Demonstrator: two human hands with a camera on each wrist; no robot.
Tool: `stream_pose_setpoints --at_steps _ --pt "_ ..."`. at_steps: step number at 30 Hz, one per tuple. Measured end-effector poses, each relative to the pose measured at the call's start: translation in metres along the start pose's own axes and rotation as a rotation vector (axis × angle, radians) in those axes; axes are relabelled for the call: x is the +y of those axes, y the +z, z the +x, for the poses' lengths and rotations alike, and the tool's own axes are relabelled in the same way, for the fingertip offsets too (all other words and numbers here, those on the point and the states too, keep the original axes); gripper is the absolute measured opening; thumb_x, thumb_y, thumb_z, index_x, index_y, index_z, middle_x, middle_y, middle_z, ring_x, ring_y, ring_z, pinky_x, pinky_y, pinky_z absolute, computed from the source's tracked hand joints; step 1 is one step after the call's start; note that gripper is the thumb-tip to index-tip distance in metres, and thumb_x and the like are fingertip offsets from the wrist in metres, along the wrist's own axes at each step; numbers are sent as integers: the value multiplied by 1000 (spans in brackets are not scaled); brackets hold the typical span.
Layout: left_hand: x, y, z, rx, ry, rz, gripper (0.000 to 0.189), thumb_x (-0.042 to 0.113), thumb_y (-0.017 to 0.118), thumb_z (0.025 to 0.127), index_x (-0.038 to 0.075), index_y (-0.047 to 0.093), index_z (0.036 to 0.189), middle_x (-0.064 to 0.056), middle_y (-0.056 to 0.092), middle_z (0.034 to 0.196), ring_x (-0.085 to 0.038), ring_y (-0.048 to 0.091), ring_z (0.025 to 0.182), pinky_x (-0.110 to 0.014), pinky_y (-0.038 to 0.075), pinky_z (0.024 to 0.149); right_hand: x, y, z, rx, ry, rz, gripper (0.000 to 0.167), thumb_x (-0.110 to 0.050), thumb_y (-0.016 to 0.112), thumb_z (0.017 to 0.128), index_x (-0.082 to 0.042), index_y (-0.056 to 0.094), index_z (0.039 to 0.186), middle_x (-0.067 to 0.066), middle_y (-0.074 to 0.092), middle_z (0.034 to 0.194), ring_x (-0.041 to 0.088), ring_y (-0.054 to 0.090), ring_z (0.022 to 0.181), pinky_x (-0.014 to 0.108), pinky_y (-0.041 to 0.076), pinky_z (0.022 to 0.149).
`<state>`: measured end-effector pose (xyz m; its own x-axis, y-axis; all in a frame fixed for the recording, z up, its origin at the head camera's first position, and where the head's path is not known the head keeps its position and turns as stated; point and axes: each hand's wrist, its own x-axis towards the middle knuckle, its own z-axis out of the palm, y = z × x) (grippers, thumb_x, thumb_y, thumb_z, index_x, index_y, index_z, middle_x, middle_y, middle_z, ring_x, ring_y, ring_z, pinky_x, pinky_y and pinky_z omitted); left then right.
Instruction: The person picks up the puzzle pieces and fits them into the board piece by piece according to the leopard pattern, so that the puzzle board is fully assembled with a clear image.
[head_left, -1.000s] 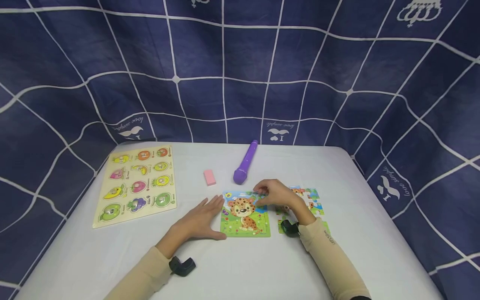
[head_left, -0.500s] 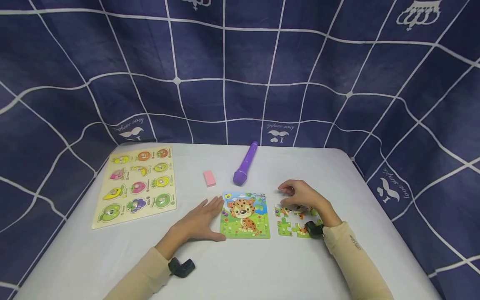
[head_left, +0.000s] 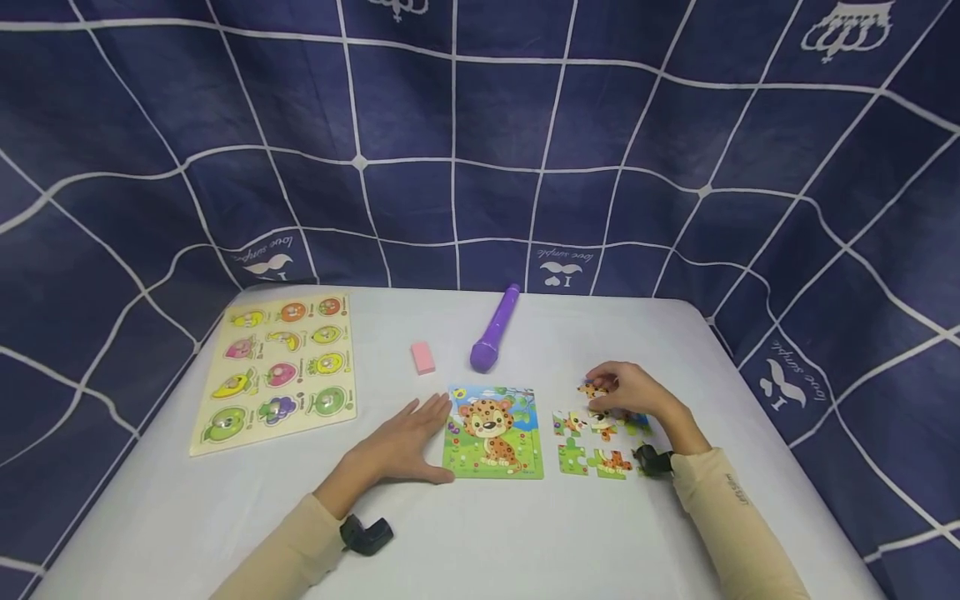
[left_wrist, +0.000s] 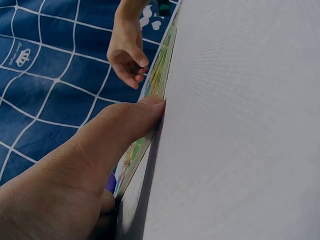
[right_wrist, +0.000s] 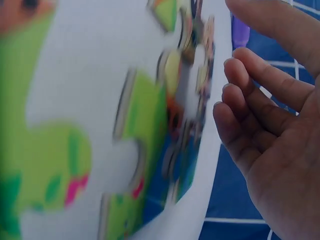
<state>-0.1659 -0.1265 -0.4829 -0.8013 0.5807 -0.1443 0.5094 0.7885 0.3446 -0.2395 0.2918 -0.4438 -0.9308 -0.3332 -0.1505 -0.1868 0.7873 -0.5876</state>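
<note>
Pieces (head_left: 573,458) of a leopard puzzle lie loose on the surface (head_left: 480,542), right of the picture board (head_left: 490,450). The left hand (head_left: 401,442) is spread, thumb at the board's edge; light pressure there should steady it. The right hand (head_left: 630,390), fingers parted and curved, hides some pieces; lifting by the edges seems best. Whether it touches the spotted piece (head_left: 592,389) is unclear.

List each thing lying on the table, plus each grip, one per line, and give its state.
Leopard board: flat, picture side up.
Puzzle pieces: loose, separated; some partly hidden.
Fruit board: flat, fruit pieces in their places.
Purple microphone: lying on its side.
Pink block: lying flat.
Left grip: spread, at the leopard board's edge.
Right grip: parted above the puzzle pieces, nothing visibly held.
</note>
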Motion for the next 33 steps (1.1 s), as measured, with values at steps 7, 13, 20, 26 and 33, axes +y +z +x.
stream_pose_setpoints --at_steps 7,13,20,26,33 --pt "-1 0 1 2 6 11 117 76 63 71 5 22 155 -8 15 164 -23 13 153 -44 13 126 19 -6 2 24 43 -11 55 -30 84 74 -2 66 117 8 66 101 17 57 89 31 50 79" --pt "-1 0 0 4 11 7 116 75 64 72 5 23 154 -8 16 164 -24 14 153 -45 13 126 27 -9 4 13 47 -33 56 -31 85 73 -1 66 117 10 64 103 20 56 92 33 49 81" --pt "-1 0 0 8 12 12 117 76 64 71 5 22 154 -8 16 164 -24 14 153 -45 13 126 26 -11 9 -27 40 -63 58 -28 86 71 1 64 117 11 65 103 21 57 93 34 49 82" --pt "-1 0 -1 9 15 8 117 76 63 72 4 22 154 -9 16 164 -24 14 153 -45 13 126 27 -13 12 -41 81 -63 55 -25 87 70 -2 66 115 6 65 99 19 55 91 33 48 82" --pt "0 -2 -2 4 24 12 116 75 62 73 4 21 155 -10 14 164 -25 13 153 -45 12 126 31 -12 13 -36 88 -30 53 -25 87 70 -1 67 112 5 63 93 16 52 84 25 45 73"
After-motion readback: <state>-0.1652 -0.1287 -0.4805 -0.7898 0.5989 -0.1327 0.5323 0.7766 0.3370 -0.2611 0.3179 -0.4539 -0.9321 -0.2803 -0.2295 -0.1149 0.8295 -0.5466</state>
